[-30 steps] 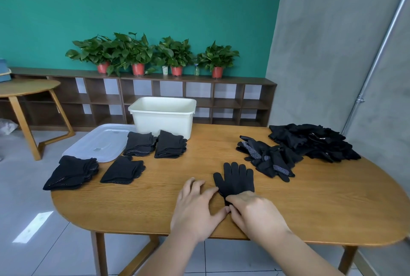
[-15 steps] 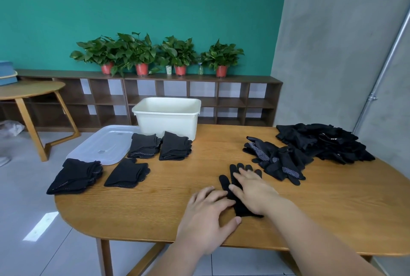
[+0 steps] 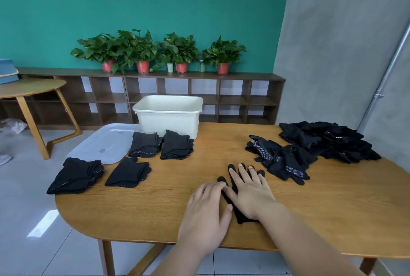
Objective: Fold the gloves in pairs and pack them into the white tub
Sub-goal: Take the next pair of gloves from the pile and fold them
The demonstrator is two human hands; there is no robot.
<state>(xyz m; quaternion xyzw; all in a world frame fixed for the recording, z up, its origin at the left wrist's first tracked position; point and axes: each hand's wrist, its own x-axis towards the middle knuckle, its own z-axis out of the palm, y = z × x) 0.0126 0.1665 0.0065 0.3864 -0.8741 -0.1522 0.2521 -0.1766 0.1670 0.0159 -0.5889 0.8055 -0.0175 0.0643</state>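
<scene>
1. Risk: the flat glove (image 3: 241, 218) lies near the front edge of the table (image 3: 310, 220). Pressed only by flat palms, it may skew or bunch, spoiling the fold.
2. Table: one.
3. White tub (image 3: 168, 118): one, at the back, well apart from the glove.
4. Clear lid (image 3: 99, 144): one.
5. Loose glove heaps (image 3: 328, 142): two.
6. Folded stacks (image 3: 128, 172): four, all outside the tub.
7. Hands: two. The right hand (image 3: 250, 193) presses on the glove, fingers (image 3: 243, 174) straight and spread, gripping nothing. The left hand (image 3: 206, 215) lies flat, touching the glove's edge.
</scene>
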